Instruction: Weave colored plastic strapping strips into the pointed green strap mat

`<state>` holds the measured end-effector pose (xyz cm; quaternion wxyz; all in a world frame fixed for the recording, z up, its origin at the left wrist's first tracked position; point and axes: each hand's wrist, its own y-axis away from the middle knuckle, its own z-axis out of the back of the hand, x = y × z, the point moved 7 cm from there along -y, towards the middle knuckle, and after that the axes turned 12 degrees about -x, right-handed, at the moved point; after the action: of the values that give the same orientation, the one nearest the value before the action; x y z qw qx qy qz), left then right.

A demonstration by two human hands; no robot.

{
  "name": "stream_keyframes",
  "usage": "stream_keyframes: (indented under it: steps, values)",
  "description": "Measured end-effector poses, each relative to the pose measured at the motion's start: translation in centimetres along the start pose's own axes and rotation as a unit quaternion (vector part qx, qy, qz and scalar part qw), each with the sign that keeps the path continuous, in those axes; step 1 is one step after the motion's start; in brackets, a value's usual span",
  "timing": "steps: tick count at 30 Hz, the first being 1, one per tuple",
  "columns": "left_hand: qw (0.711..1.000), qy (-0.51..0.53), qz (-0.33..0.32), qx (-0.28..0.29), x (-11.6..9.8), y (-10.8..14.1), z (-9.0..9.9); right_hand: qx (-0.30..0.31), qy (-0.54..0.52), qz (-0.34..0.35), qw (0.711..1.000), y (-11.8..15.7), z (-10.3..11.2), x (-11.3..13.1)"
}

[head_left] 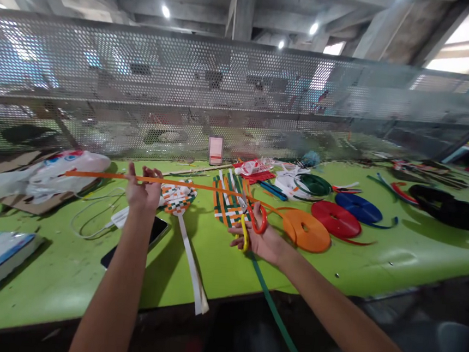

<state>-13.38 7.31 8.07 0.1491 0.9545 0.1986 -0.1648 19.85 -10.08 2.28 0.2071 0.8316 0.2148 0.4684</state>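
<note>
An orange strip [103,175] stretches sideways from the orange roll [310,231] across both hands. My left hand [143,189] holds it between the fingers, near its free left end. In my right hand [259,234] are scissors [260,222] with one red and one yellow handle, their blades by the strip. Behind that hand lies a woven piece of orange, white and green strips [227,200]. A smaller round woven piece [177,197] with a long white tail rests between the hands. A green strip [274,305] hangs below my right hand over the table's front edge.
Red [336,219] and blue [358,208] rolls lie right of the orange one, a green roll [314,186] behind. A phone [158,230] and white cable [85,234] are near my left forearm. Plastic bags [70,175] lie left. A mesh screen [144,86] stands behind the green table [225,279].
</note>
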Motion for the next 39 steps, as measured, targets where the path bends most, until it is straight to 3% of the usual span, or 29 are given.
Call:
stream_keyframes:
  steps: [4,13,18,23,39]
  values:
    - [1.000,-0.004,0.002,-0.012,0.2,0.3,0.0,-0.005,0.005,0.017,1.000,0.1,-0.4,0.4]
    - [0.998,-0.056,-0.021,0.036,0.5,0.9,-0.7,0.052,0.004,0.013,0.999,-0.3,-1.8,-0.1]
    - [1.000,0.000,0.006,0.024,0.6,1.9,-1.1,0.064,0.007,0.009,0.998,-0.7,-2.1,-0.4]
    - [0.999,0.030,0.032,0.008,0.9,2.3,-1.1,0.042,0.001,0.016,0.999,-1.4,-2.0,-0.6]
    - [0.999,0.015,0.032,0.018,1.2,1.7,-0.8,-0.043,0.030,0.095,0.994,-0.5,-1.5,0.3]
